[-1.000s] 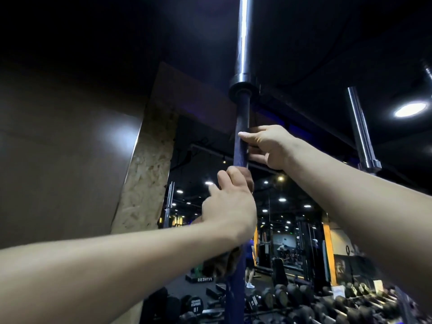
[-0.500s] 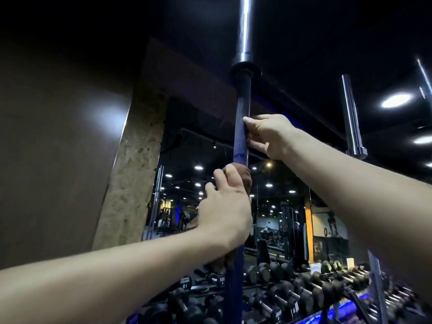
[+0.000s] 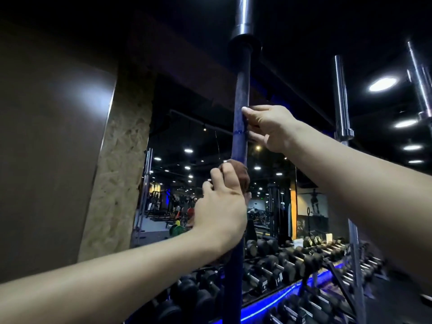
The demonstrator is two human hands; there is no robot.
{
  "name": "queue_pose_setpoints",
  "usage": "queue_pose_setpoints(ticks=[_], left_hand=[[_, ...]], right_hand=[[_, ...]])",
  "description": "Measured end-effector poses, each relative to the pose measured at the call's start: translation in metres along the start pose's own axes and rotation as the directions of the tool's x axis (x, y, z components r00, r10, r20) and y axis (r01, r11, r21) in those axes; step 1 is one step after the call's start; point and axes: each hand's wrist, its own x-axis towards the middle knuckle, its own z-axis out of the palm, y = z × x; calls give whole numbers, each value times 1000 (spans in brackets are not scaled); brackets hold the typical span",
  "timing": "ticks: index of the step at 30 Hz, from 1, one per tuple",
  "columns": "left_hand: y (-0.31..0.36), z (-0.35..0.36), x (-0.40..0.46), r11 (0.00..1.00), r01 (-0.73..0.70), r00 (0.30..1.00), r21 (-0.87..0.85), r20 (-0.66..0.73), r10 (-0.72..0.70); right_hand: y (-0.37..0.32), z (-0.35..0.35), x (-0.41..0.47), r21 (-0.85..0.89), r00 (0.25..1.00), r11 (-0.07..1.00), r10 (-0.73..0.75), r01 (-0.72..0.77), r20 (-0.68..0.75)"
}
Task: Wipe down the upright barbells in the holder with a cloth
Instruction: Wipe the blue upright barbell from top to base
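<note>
A blue-shafted barbell point(image 3: 242, 90) stands upright in the middle of the view, its steel sleeve reaching past the top edge. My left hand point(image 3: 222, 206) wraps a brown cloth point(image 3: 242, 175) around the shaft, fingers curled round both. Above it my right hand point(image 3: 271, 129) grips the bare shaft with thumb and fingers. The holder at the barbell's foot is out of view.
A second upright barbell point(image 3: 341, 101) with a steel sleeve stands to the right, more bar ends point(image 3: 420, 85) at the far right. Racks of black dumbbells point(image 3: 287, 260) line the lower right with blue lighting. A brown wall point(image 3: 51, 148) and a chipboard pillar point(image 3: 117, 183) fill the left.
My left hand with the cloth has slid a little down the shaft, widening the gap below my right hand. The camera has tilted downward, showing more of the dumbbell racks.
</note>
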Motion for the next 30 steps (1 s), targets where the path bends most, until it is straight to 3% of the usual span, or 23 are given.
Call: queue_pose_setpoints(ticks=[8,12,16,19,25,30], left_hand=[[10,-24,75,984,54,975,-173,-202,-89],[11,-8,55,997,67,963,-28,-261,-72],[10,4,5,986,40,994,165,-107,-22],[14,-1,-1,984,96,993,152,-80,-84],[32,-31,73,980,201,954,-17,-223,-199],[25,1,39,970,187,946,155,-294,-136]], right_hand=[[8,1,-3,-73,1000,997,-1,3,30],[15,1,-2,-47,999,999,28,-26,36],[10,-4,-3,-21,997,999,32,-31,68],[3,-7,0,-100,990,995,41,-27,136],[1,-4,14,-165,982,986,62,-32,179],[15,-4,21,-148,982,988,60,-34,179]])
